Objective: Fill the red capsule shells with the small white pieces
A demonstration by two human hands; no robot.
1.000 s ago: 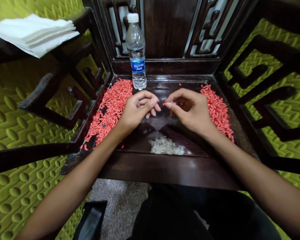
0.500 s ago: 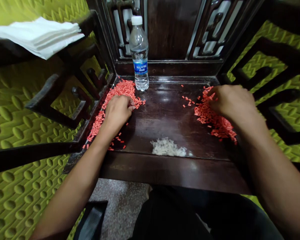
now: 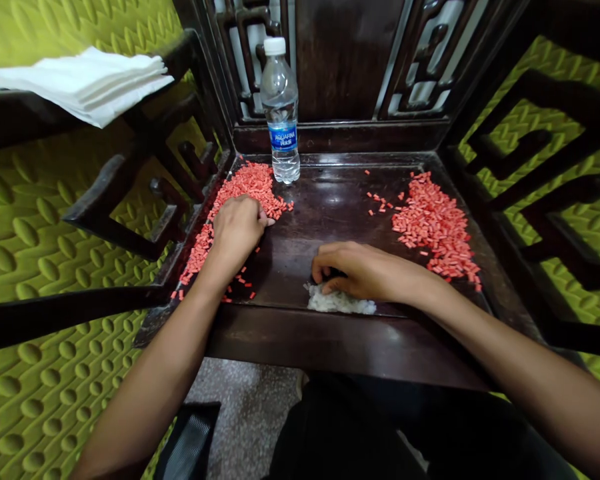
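Observation:
My left hand (image 3: 240, 225) rests at the edge of the left heap of small red tube-like pieces (image 3: 250, 181). Its fingers are curled in, and what they pinch, if anything, is hidden. Over the small pile of whitish translucent bits (image 3: 341, 305) near the seat's front edge hovers my right hand (image 3: 357, 270), its fingers bent and a gap showing between thumb and forefinger. The fingertips reach the pile's upper left side; I see nothing held there. A second heap of red pieces (image 3: 436, 227) lies to the right, apart from both hands.
An Aquafina water bottle (image 3: 283, 137) stands upright behind the left heap. Everything lies on a dark wooden seat (image 3: 325, 207) with a carved back and armrests. Folded white tissues (image 3: 105, 83) sit on the left armrest. Stray red pieces (image 3: 379, 199) are scattered beside the right heap.
My right hand has moved from the right red heap leftward and nearer to me, over the whitish pile. My left hand stays in almost the same place.

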